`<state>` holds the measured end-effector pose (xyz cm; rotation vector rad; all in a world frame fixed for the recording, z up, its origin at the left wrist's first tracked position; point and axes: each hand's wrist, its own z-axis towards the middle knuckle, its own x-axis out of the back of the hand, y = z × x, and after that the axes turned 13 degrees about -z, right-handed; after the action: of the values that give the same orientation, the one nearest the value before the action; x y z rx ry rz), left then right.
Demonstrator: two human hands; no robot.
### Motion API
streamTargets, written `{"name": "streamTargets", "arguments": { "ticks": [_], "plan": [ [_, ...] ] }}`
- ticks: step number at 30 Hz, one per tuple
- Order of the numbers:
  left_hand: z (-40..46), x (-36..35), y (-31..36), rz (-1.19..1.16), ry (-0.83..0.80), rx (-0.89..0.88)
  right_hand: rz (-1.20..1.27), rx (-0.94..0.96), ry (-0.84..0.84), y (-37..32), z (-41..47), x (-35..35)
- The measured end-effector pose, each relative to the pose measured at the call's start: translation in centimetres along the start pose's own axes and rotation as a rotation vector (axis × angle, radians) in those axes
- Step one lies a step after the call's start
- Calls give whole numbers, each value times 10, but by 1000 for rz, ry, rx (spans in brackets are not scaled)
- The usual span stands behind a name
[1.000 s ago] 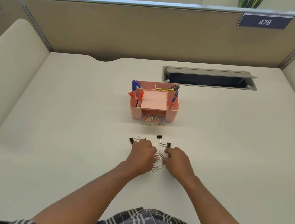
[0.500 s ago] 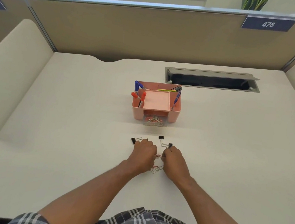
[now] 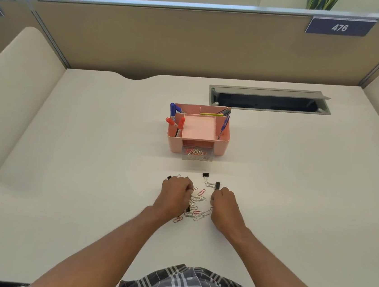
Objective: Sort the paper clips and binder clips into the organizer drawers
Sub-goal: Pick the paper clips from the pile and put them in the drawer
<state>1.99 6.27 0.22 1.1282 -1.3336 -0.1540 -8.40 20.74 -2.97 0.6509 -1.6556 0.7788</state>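
Note:
A pile of pink and silver paper clips (image 3: 197,206) lies on the desk between my hands. My left hand (image 3: 174,196) rests at the pile's left edge with its fingers curled down; a pink clip pokes out at its fingertips. Fingers also curled, my right hand (image 3: 224,201) sits at the pile's right edge. Black binder clips lie just beyond: one (image 3: 205,175) alone, one (image 3: 217,185) at my right fingertips, one (image 3: 169,178) behind my left hand. The pink organizer (image 3: 222,144) stands farther back, and its clear drawer (image 3: 197,155) is pulled out and holds paper clips.
Markers and pens stand in the organizer's side and back compartments (image 3: 175,118). A grey cable hatch (image 3: 269,98) is sunk into the desk at the back right. Partition walls close off the desk's back and sides.
My hands were pressed together over the pile; they have drawn apart, and more of the paper clips show between them.

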Motion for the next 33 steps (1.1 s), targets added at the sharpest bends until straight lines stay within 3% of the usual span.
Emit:
{"name": "streamTargets", "arguments": {
  "ticks": [7,15,21,25,27,30,33],
  "plan": [
    [3,10,-2,-98,101,-16,-85,119,75,-1,-5,-5],
    [40,49,27,-138,325,-200,341,85,384,-27,58,85],
    [71,51,28,-58,293,-202,317,90,227,-37,93,112],
    [55,46,26,-71,379,-285,381,90,282,-26,71,110],
    [38,36,19,-49,339,-323,331,50,188,-14,54,96],
    [20,13,7,102,65,-237,136,-6,-102,6,30,67],
    [15,-6,3,312,-135,-151,73,-13,-212,16,7,37]
  ]
}}
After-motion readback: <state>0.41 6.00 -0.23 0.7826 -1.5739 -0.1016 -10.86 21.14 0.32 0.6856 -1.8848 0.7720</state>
